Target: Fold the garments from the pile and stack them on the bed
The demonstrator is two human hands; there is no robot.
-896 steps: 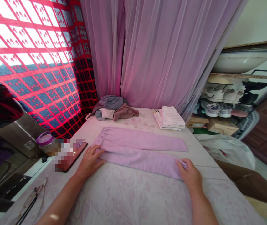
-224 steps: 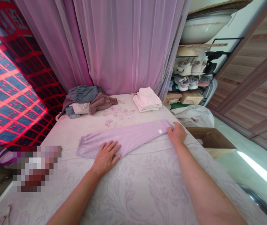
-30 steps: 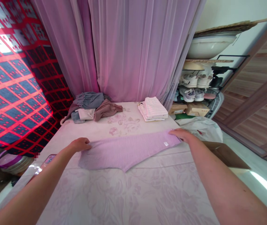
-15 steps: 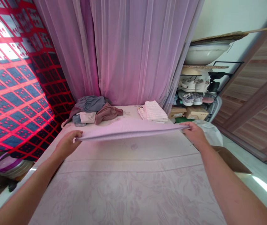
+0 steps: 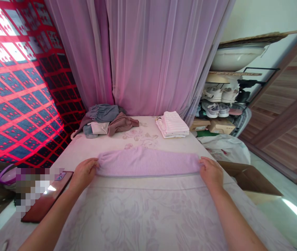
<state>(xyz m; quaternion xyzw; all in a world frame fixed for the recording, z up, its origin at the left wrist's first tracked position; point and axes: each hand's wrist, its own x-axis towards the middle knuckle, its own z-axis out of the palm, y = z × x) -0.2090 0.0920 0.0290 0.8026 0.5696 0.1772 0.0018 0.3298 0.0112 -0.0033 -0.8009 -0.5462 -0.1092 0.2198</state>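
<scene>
A lilac ribbed knit garment (image 5: 148,163), folded into a long strip, lies across the floral-patterned cover (image 5: 148,216). My left hand (image 5: 85,171) pinches its left end, and my right hand (image 5: 211,170) pinches the right end. The fingers of both hands are closed on the fabric; the exact kind of garment cannot be made out. Beyond it on the left sits a loose heap of clothes (image 5: 102,115) in grey-blue, pink and brown. A neat stack of folded, pink-striped white cloth (image 5: 173,123) stands at the back right.
A dark red phone-like object (image 5: 46,200), partly pixelated, lies beside my left forearm. Purple curtains (image 5: 148,62) hang behind. At the right are a shoe rack (image 5: 217,99) with a white basin (image 5: 238,58) on top, a white plastic bag (image 5: 229,146) and a cardboard box (image 5: 252,179).
Both hands have come down and nearer to me, bringing the stretched lilac garment from the air onto the cover. The red phone-like object has come into view on the left.
</scene>
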